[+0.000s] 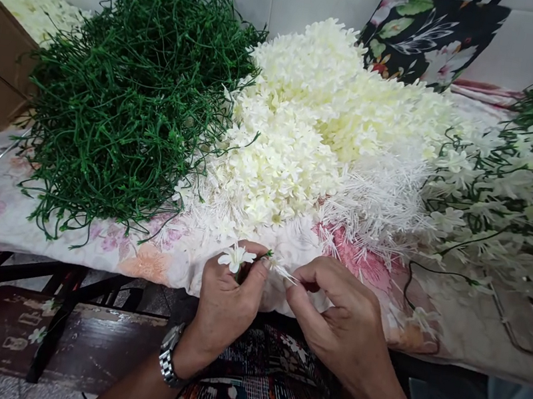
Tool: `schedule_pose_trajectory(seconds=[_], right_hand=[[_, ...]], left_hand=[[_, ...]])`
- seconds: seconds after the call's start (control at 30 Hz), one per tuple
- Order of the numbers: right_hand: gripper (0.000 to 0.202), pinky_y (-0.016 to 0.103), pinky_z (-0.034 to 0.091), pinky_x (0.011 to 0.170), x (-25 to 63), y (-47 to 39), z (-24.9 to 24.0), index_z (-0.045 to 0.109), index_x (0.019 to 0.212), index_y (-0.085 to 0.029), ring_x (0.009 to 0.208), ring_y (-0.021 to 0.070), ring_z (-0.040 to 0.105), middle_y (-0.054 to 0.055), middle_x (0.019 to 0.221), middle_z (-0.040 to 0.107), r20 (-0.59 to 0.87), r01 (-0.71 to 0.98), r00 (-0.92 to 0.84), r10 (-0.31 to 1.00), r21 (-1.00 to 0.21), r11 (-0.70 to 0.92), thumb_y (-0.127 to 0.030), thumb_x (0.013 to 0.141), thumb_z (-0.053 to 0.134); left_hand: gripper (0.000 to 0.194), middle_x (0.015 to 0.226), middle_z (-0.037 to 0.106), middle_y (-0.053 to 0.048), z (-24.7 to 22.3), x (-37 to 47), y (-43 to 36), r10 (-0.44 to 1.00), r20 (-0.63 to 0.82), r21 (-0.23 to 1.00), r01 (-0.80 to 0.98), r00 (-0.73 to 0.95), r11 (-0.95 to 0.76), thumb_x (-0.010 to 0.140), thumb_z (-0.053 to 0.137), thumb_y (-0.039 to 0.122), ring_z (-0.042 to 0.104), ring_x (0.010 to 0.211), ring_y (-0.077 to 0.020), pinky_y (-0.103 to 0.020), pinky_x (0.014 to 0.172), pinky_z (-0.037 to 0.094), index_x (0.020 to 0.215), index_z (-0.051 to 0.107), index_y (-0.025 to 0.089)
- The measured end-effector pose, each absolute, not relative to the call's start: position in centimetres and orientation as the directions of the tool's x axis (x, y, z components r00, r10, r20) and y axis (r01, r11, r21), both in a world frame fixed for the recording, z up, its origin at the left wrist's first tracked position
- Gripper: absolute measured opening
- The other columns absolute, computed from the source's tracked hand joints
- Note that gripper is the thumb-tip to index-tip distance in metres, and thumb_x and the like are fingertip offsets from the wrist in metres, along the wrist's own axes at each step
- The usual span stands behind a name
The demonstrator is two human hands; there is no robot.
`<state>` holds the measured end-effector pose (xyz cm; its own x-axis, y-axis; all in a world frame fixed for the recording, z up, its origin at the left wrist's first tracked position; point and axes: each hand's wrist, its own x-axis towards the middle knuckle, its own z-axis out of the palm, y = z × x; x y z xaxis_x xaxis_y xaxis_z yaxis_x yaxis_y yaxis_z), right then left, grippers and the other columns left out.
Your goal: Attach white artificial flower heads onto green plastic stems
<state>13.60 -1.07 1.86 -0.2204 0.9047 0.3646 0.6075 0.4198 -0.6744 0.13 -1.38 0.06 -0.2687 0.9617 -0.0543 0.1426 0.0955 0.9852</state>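
My left hand [231,295], with a metal watch [168,354] on its wrist, pinches a green artificial flower stem [268,254]. A white artificial flower [235,258] shows at its fingers. Thumb and index finger of my right hand [337,308] close on a thin white stamen piece [285,271], which reaches to the tip of the green stem. Both hands are above the front edge of the cloth-covered table. Beyond them lie a heap of white stamen pieces [383,194] and a large pile of cream-white blossoms [288,156].
A tall tangle of green stems [136,91] stands at the left. Assembled white flowers on stems [503,203] lie at the right. A black floral cloth [428,40] is at the back by the tiled wall [307,4]. A wooden bench [107,343] is below the table.
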Motion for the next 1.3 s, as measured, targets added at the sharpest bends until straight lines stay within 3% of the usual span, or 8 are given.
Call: schedule_pose_trajectory(seconds=[0.17,0.33,0.5,1.1,1.3], right_hand=[[0.016,0.027,0.037,0.054,13.4,-1.0,1.6,0.051,0.063,-0.018,0.055,0.0125,0.047,0.000,0.056,0.052,0.373,0.690,-0.240,0.896,-0.585,0.427,-0.012,0.077,0.048],[0.015,0.027,0.036,0.054,13.2,-1.0,1.2,0.051,0.063,-0.018,0.056,0.0129,0.047,0.000,0.057,0.052,0.375,0.712,-0.214,0.902,-0.572,0.407,-0.012,0.077,0.049],[0.016,0.027,0.035,0.053,12.9,-1.1,1.0,0.050,0.062,-0.018,0.054,0.0121,0.045,-0.001,0.055,0.049,0.420,0.720,-0.212,0.883,-0.543,0.431,-0.011,0.077,0.049],[0.014,0.025,0.041,0.049,12.4,-2.1,1.1,0.055,0.082,-0.018,0.055,0.0121,0.050,0.000,0.059,0.055,0.576,0.481,-0.179,0.797,-0.656,0.582,-0.005,0.079,0.051],[0.015,0.024,0.042,0.049,12.6,-2.1,1.2,0.055,0.085,-0.018,0.055,0.0117,0.050,-0.001,0.059,0.054,0.585,0.439,-0.179,0.791,-0.672,0.596,-0.005,0.079,0.051]], left_hand=[[0.006,0.072,0.069,-0.003,-0.8,0.3,-2.0,0.964,0.039,0.973,0.228,-0.262,0.023,0.075,0.062,0.018,0.064,0.068,-0.0141,-0.024,0.065,0.051,0.076,0.068,0.015],[0.011,0.075,0.067,-0.002,-1.0,0.2,-2.2,0.962,0.234,0.932,0.316,-0.144,-0.179,0.078,0.056,0.010,0.063,0.072,-0.0143,-0.026,0.070,0.051,0.078,0.064,0.017],[0.015,0.076,0.063,0.000,-1.3,-0.1,-2.2,0.932,0.347,0.908,0.287,-0.106,-0.306,0.079,0.053,0.005,0.060,0.073,-0.0120,-0.022,0.068,0.049,0.082,0.061,0.018],[0.025,0.074,0.067,-0.003,-0.3,-1.4,-2.7,0.751,0.655,0.656,0.432,0.083,-0.620,0.075,0.050,0.000,0.064,0.064,-0.0123,-0.020,0.056,0.053,0.090,0.058,0.018],[0.027,0.072,0.069,-0.003,0.1,-1.3,-2.6,0.716,0.685,0.590,0.473,0.134,-0.654,0.075,0.049,-0.001,0.066,0.061,-0.0125,-0.019,0.053,0.053,0.090,0.057,0.021]])
